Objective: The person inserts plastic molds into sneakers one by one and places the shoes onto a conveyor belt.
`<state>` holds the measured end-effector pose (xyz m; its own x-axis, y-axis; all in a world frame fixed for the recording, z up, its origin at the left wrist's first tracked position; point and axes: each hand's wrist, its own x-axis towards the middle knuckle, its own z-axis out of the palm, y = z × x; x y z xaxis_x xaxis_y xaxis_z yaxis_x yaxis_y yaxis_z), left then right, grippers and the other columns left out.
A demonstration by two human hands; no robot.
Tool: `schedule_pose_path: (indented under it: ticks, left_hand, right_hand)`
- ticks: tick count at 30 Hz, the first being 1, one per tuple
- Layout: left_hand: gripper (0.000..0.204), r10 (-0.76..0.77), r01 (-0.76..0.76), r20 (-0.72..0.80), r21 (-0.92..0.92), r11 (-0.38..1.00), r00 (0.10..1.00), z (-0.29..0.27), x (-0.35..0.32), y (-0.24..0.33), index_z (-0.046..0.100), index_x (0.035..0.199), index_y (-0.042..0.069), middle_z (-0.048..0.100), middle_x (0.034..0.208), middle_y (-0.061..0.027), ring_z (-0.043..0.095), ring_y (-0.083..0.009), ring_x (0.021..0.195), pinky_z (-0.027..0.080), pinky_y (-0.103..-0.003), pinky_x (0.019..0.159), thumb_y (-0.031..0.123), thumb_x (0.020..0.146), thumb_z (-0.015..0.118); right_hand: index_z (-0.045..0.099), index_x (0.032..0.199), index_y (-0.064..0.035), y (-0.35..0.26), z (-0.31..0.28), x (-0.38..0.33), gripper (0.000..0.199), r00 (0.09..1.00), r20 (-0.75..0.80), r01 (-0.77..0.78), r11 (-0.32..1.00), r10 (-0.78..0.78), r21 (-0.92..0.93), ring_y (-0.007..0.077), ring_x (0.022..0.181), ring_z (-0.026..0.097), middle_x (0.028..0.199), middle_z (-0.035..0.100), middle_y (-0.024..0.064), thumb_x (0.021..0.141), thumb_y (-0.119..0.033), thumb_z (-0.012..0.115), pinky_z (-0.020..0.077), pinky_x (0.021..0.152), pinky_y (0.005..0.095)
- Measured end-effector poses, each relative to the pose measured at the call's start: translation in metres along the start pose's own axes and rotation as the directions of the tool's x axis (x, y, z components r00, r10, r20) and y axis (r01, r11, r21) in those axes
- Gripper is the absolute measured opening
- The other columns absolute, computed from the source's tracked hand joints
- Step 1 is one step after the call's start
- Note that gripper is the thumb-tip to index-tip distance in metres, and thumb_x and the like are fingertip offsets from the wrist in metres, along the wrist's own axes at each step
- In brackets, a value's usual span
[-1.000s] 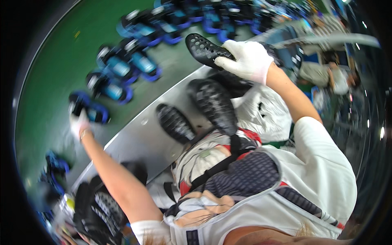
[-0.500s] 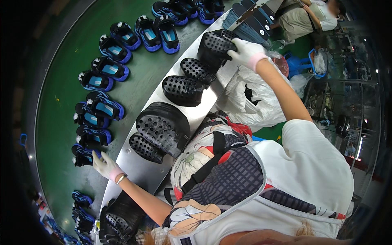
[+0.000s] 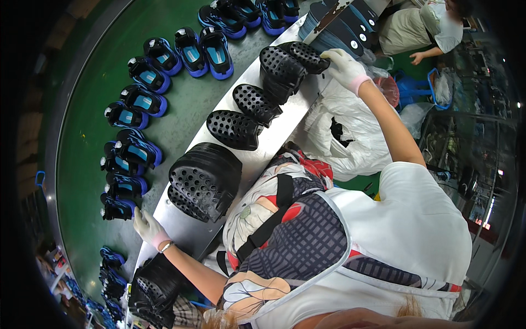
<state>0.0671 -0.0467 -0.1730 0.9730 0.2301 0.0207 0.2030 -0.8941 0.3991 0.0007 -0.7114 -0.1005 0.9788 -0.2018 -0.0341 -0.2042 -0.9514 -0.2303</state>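
My left hand [image 3: 148, 226], in a white glove, has its fingers apart beside the blue sole of a black-and-blue sneaker [image 3: 117, 207] at the near end of a curved row. My right hand [image 3: 345, 68], also gloved, is at the far end of the metal ledge. Its fingers are closed on the end of a black perforated shoe insert [image 3: 308, 57]. Against that insert stands a stack of similar inserts [image 3: 281, 70]. Two single inserts, one [image 3: 256, 103] beside another [image 3: 233, 129], lie nearer, followed by a larger stack [image 3: 205, 178].
Sneaker pairs [image 3: 143, 100] line the green surface [image 3: 82, 164] beyond the metal ledge [image 3: 192, 233]. Dark insoles [image 3: 342, 30] stand past the ledge's far end. A white sack [image 3: 356, 137] is at my right. Another person [image 3: 408, 30] is at the upper right.
My right hand has shifted its grip at the far inserts, and one insert now sits apart from the stack. My left hand stays by the nearest sneaker. The whole view has shifted slightly.
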Motion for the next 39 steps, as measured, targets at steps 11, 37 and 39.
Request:
schedule_pose_path:
  ticks: [11, 37, 39]
  left_hand:
    - [0.031, 0.046, -0.049, -0.044, -0.079, 0.996, 0.998, -0.002, -0.008, 0.022, 0.062, 0.119, 0.004, 0.063, 0.099, -0.0116, 0.06, -0.0201, 0.087, 0.047, -0.031, 0.078, 0.018, 0.092, 0.055]
    - [0.034, -0.104, 0.215, 0.264, -0.916, -0.34, 0.959, -0.023, 0.01, -0.014, 0.051, 0.118, 0.005, 0.06, 0.106, -0.0048, 0.059, -0.0163, 0.094, 0.049, -0.032, 0.082, 0.027, 0.093, 0.06]
    - [0.032, -0.081, 0.229, 0.28, -0.894, -0.386, 0.957, -0.017, 0.019, -0.026, 0.05, 0.119, 0.005, 0.059, 0.106, -0.0042, 0.058, -0.0154, 0.095, 0.048, -0.032, 0.084, 0.024, 0.094, 0.059]
  right_hand:
    - [0.059, 0.106, -0.0085, -0.001, -0.06, 0.006, 0.028, 0.992, 0.114, 0.048, 0.996, -0.057, 0.079, 0.023, 0.087, 0.062, 0.103, 0.058, 0.0075, 0.078, -0.007, 0.065, 0.0505, 0.077, 0.0312]
    - [0.062, 0.095, 0.0004, -0.572, 0.095, 0.048, 0.053, 0.432, 0.578, 0.639, 0.687, -0.692, 0.346, 0.0353, 0.083, 0.064, 0.085, 0.066, 0.0201, 0.079, -0.05, 0.055, 0.0507, 0.074, 0.0419]
    - [0.063, 0.091, -0.0016, -0.581, 0.113, 0.048, 0.053, 0.478, 0.538, 0.627, 0.699, -0.694, 0.344, 0.0346, 0.079, 0.064, 0.081, 0.066, 0.0184, 0.078, -0.052, 0.055, 0.0511, 0.071, 0.0412]
